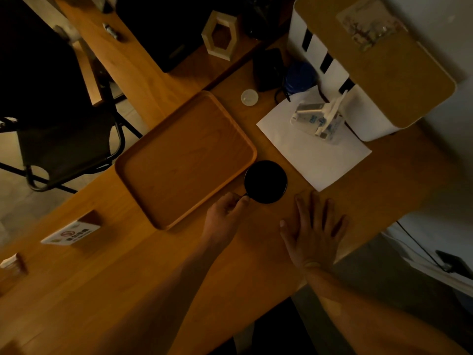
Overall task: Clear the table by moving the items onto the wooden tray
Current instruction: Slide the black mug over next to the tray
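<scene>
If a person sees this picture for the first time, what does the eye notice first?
The empty wooden tray lies in the middle of the table. Beside its right edge stands a black mug, whose handle the left hand pinches. The right hand rests flat near a white sheet of paper.

The wooden table (153, 278) holds a wooden tray (184, 160), with a black mug (265, 181) just past the left hand's fingertips (244, 199). A white paper (314, 155) lies beyond the right hand's fingers (314, 208), which rest flat on the table.

Head view, steeply down, close
</scene>
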`<state>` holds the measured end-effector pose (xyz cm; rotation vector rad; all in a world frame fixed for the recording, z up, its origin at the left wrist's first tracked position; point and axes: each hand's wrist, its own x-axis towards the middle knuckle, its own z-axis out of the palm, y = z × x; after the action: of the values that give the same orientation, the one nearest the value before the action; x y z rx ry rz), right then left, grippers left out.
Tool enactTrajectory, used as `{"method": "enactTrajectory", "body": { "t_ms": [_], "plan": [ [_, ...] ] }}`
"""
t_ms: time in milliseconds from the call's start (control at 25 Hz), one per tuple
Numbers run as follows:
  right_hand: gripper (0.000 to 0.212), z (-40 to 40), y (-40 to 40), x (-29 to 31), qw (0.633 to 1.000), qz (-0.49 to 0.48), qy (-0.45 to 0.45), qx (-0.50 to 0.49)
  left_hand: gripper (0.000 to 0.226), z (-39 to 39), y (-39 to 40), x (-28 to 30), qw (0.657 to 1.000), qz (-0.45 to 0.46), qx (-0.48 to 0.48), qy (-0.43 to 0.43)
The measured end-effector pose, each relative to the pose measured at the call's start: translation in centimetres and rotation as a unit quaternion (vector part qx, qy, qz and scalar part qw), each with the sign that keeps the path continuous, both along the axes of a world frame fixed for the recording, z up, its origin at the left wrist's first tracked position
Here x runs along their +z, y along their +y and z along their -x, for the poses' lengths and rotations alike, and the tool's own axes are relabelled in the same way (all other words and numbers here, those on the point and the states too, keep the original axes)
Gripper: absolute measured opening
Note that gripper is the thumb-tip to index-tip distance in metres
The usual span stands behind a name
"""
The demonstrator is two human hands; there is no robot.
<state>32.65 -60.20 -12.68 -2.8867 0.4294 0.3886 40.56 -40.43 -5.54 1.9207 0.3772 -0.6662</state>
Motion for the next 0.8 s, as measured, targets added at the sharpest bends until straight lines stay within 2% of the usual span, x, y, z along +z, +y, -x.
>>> {"method": "enactTrajectory", "body": {
  "t_ms": [120, 240, 320, 440, 560, 800],
  "plan": [
    [0.079, 0.0, 0.0, 0.0, 1.000, 0.005, 0.000, 0.001, 0.025, 0.7, -0.1, 0.3, 1.000, 0.008, 0.016, -0.003],
    [0.078, 0.0, 0.1, -0.1, 1.000, 0.008, -0.001, 0.010, 0.039, 1.2, 0.0, 0.7, 0.996, 0.059, 0.069, 0.023],
    [0.077, 0.1, 0.2, 0.0, 1.000, 0.008, -0.004, 0.019, 0.035, 1.9, 0.7, 0.8, 0.995, 0.057, 0.077, 0.027],
    [0.077, -0.1, 0.4, 0.8, 0.999, 0.023, 0.019, 0.038, 0.031, 3.6, 2.6, 0.6, 0.997, 0.008, 0.064, 0.028],
    [0.077, -0.7, 1.8, 2.3, 0.995, 0.024, 0.089, 0.030, 0.029, 6.2, 5.4, 0.5, 0.995, -0.064, 0.073, 0.019],
    [0.080, -0.1, 7.0, 5.8, 0.976, 0.011, 0.203, 0.085, 0.028, 11.3, 11.8, 0.5, 0.986, -0.111, 0.035, 0.116]
  ]
}}
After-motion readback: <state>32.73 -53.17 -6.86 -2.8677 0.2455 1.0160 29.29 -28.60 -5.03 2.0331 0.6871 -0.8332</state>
